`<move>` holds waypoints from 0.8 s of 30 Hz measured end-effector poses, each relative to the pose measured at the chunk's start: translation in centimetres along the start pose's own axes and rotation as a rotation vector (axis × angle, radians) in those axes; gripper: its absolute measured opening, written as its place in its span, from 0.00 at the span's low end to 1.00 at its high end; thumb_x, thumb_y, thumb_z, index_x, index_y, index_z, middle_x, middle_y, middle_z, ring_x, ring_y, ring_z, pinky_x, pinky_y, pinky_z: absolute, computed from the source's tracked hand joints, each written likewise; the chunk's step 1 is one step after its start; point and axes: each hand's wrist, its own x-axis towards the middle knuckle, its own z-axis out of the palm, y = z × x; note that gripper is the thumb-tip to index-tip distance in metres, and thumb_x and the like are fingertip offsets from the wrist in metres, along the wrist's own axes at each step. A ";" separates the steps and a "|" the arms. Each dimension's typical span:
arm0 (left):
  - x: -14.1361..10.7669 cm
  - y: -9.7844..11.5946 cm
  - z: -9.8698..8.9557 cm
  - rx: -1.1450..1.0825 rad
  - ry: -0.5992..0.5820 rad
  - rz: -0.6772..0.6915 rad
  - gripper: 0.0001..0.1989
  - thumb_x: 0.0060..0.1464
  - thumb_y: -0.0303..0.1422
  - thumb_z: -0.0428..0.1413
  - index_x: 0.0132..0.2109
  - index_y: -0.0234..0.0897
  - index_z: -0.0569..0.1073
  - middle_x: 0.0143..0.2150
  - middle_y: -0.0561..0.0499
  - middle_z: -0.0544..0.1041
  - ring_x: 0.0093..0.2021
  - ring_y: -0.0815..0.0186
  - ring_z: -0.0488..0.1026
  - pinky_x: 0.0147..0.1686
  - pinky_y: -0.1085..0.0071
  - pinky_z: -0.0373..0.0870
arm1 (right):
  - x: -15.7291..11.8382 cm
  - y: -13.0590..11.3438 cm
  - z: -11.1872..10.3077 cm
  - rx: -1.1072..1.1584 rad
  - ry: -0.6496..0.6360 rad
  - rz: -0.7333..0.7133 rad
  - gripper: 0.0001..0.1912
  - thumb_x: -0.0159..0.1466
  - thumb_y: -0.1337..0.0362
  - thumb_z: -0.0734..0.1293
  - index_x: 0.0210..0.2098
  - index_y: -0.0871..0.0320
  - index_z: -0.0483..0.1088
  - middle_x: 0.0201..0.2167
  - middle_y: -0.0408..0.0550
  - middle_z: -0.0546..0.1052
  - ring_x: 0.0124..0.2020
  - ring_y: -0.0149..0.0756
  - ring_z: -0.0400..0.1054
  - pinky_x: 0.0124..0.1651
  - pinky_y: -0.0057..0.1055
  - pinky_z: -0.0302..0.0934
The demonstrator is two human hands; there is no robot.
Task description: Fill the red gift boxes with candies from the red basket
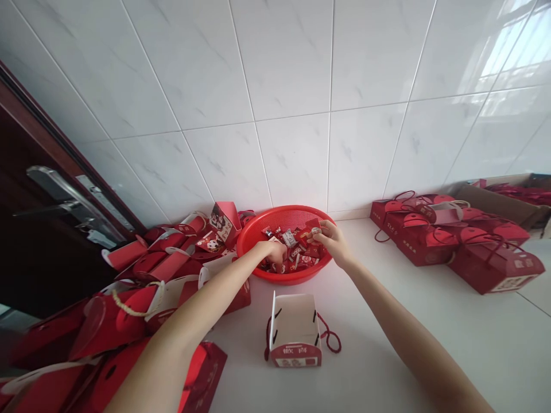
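Observation:
A red plastic basket [286, 280] stands against the wall, holding several small wrapped candies [297, 252] in red and white. My left hand [275, 252] reaches down into its left side, fingers curled among the wrappers; what they grip is hidden. At the right rim, my right hand [332, 238] pinches a red wrapped candy [314, 230] between thumb and fingers. In front of the basket sits an open gift box [296, 321], white inside, with a red front panel and dark red cord handles. Its inside shows no candies.
Several red gift boxes [146, 310] crowd the left side, partly behind my left forearm. More closed red boxes [430, 229] with cords stand at right, beside a cardboard carton [495, 198]. A dark door [38, 229] is at far left; the tiled wall [293, 143] rises behind.

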 end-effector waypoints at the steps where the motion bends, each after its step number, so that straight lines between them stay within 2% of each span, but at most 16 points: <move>1: -0.2 0.1 -0.3 -0.021 0.002 0.016 0.16 0.23 0.35 0.72 0.15 0.38 0.71 0.13 0.57 0.69 0.17 0.70 0.64 0.22 0.73 0.60 | -0.1 -0.2 0.0 -0.007 -0.008 -0.002 0.15 0.52 0.59 0.72 0.36 0.53 0.65 0.32 0.44 0.80 0.36 0.41 0.77 0.46 0.41 0.71; 5: -1.2 0.5 -2.1 -0.139 0.072 0.103 0.11 0.31 0.35 0.70 0.19 0.37 0.75 0.15 0.59 0.68 0.19 0.72 0.62 0.22 0.75 0.58 | -0.4 -0.8 0.0 -0.037 -0.044 -0.009 0.13 0.56 0.55 0.71 0.34 0.55 0.69 0.33 0.46 0.80 0.39 0.41 0.76 0.47 0.39 0.70; 9: -2.3 1.3 -3.8 -0.300 0.179 0.187 0.13 0.42 0.42 0.66 0.28 0.36 0.78 0.21 0.57 0.72 0.23 0.70 0.66 0.26 0.74 0.62 | -0.3 -0.7 0.0 -0.074 -0.029 -0.041 0.17 0.57 0.49 0.71 0.35 0.56 0.72 0.32 0.46 0.80 0.39 0.42 0.76 0.44 0.37 0.70; 14: -3.0 3.1 -4.3 -0.650 0.272 0.370 0.19 0.40 0.44 0.69 0.33 0.33 0.80 0.30 0.52 0.78 0.33 0.64 0.74 0.37 0.68 0.69 | 0.1 -0.2 -0.2 -0.018 0.018 -0.030 0.20 0.55 0.46 0.72 0.34 0.56 0.72 0.32 0.47 0.79 0.39 0.43 0.75 0.42 0.37 0.70; 17: -2.9 4.1 -4.0 -0.636 0.334 0.432 0.19 0.42 0.45 0.68 0.34 0.33 0.81 0.30 0.52 0.79 0.34 0.65 0.74 0.40 0.67 0.69 | 0.2 -0.4 -0.2 0.088 0.044 0.020 0.20 0.53 0.48 0.74 0.34 0.56 0.72 0.35 0.47 0.79 0.37 0.41 0.75 0.41 0.37 0.71; 20: -2.5 4.5 -3.8 -0.595 0.339 0.426 0.19 0.44 0.47 0.67 0.32 0.33 0.81 0.29 0.52 0.78 0.33 0.65 0.73 0.39 0.67 0.69 | 0.1 -0.8 -0.3 0.166 0.060 0.065 0.21 0.50 0.49 0.76 0.34 0.56 0.73 0.34 0.46 0.79 0.34 0.38 0.75 0.39 0.35 0.71; 24: -2.2 4.7 -3.6 -0.522 0.339 0.404 0.19 0.45 0.48 0.66 0.30 0.34 0.79 0.28 0.51 0.78 0.33 0.64 0.73 0.36 0.68 0.69 | 0.0 -1.1 -0.5 0.162 0.011 0.087 0.21 0.49 0.48 0.77 0.33 0.57 0.75 0.33 0.47 0.80 0.33 0.38 0.74 0.38 0.34 0.70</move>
